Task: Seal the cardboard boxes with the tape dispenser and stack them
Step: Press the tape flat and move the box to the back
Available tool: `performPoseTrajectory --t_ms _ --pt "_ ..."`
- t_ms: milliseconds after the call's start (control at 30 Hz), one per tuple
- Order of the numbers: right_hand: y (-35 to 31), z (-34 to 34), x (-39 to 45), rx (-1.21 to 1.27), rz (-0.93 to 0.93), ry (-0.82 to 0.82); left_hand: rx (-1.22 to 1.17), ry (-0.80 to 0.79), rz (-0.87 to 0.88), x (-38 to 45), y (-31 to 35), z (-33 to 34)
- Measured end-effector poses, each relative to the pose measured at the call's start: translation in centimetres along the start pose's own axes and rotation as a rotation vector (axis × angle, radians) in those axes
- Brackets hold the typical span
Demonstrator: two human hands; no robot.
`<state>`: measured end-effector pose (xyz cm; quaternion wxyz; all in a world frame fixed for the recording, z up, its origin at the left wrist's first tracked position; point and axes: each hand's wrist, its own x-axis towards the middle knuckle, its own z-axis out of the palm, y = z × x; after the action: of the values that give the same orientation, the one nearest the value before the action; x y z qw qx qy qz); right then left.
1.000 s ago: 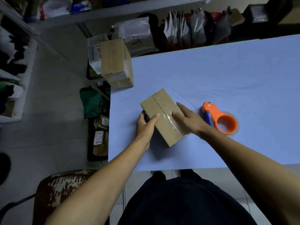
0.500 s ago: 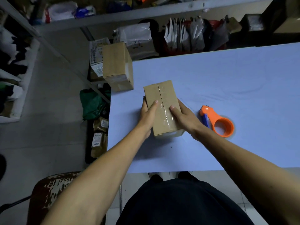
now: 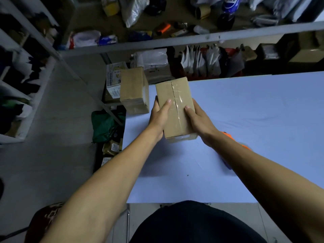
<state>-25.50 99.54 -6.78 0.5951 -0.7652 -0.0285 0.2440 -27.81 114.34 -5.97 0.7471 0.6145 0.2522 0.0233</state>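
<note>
Taped box point(image 3: 175, 106) gripped on both sides, left hand point(image 3: 158, 116), right hand point(image 3: 199, 120), fingers curled round it

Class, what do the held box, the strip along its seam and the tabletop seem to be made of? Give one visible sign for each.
Box: brown cardboard, matte, with crisp folded edges. Strip: clear plastic tape, glossy, catching light over the seam. Tabletop: pale blue and matte with faint creases, perhaps a paper or cloth covering; hard to tell.

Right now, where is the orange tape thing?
The tape dispenser lies on the blue table, mostly hidden behind the right hand's forearm, right of the held box.
</note>
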Motion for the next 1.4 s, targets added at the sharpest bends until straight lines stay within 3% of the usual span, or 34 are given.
performPoseTrajectory --t_ms 500,900,1133,1400 --pt "-1.9 0.2 8.7 0.023 0.060 -0.005 0.166 0.027 -0.030 9.3 1.8 0.2" --pt "-1.7 1.7 19.8 0.014 0.183 -0.014 0.343 0.134 -0.177 20.2 1.6 0.0" --pt "-0.6 2.8 21.9 0.013 0.196 0.019 0.532 0.172 -0.122 22.8 0.5 -0.5" --pt "-0.6 3.9 22.1 -0.011 0.202 0.005 0.551 0.204 -0.109 22.8 0.5 -1.3"
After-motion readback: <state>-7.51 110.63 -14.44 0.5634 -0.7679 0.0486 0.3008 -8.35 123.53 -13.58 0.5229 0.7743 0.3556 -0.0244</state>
